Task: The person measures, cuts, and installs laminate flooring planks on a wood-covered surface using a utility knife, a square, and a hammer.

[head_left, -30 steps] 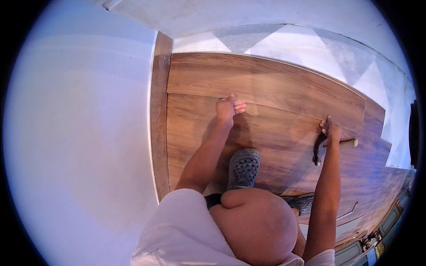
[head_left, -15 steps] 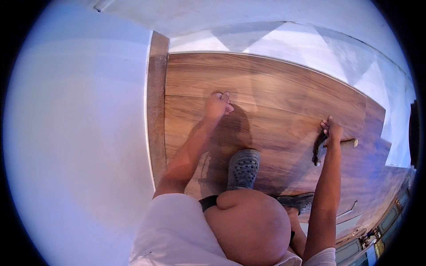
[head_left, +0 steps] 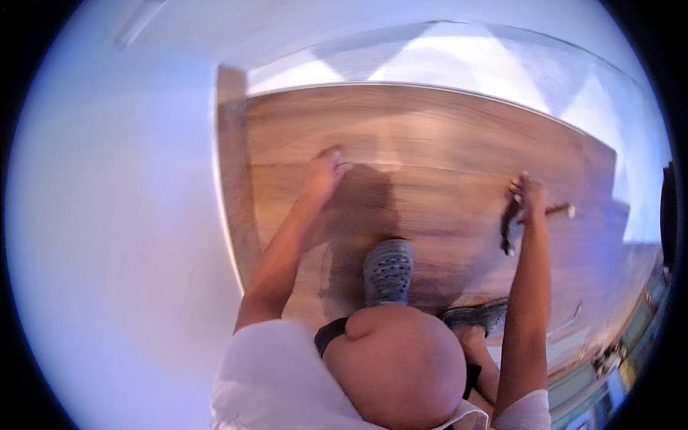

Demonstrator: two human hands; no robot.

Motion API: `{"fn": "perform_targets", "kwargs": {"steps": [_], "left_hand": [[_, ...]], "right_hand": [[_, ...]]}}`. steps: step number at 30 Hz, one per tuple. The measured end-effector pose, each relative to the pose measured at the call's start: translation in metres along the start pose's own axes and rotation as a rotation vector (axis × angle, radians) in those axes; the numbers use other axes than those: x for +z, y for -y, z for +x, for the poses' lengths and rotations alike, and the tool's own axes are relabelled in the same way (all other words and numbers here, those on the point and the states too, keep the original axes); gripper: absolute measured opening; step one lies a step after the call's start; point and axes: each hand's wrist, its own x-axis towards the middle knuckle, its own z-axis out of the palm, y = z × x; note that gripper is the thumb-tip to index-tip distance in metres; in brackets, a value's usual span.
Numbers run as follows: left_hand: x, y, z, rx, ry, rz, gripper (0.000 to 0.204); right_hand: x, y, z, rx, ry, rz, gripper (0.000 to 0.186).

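Left hand (head_left: 326, 174) blurred, fingers curled, at the seam between far plank (head_left: 444, 129) and near plank (head_left: 448, 204); can't tell if it grips anything. Right hand (head_left: 529, 193) well apart to the right, also near the seam, fingers pointing far; hammer (head_left: 510, 223) right at it, dark head near-left of the hand, handle sticking out right past the wrist. Can't tell if it's gripped. Perforated shoe (head_left: 389, 271) sits on the wood between the hands, nearer. Brown strip (head_left: 235, 158) borders planks' left ends; grey-and-white triangle-patterned surface (head_left: 459, 61) lies beyond.
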Motion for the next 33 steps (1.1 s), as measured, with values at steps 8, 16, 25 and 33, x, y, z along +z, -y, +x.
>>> {"fn": "perform_targets", "kwargs": {"steps": [8,16,25,33], "left_hand": [[-0.049,-0.028,0.032,-0.101,0.050,0.113,0.035],[-0.084,0.005,0.110,0.246,-0.115,0.415,0.081],[-0.076,0.001,0.123,0.196,-0.087,0.363,0.088],[-0.081,0.003,0.129,0.251,-0.051,0.337,0.085]], "right_hand": [[0.004,0.035,-0.006,0.111,0.041,-0.103,0.037],[0.018,0.058,-0.001,-0.761,-0.348,-0.847,0.038],[0.040,0.097,0.050,-1.193,-0.309,-0.849,0.043],[0.036,0.130,0.068,-1.231,-0.316,-0.914,0.046]]}}
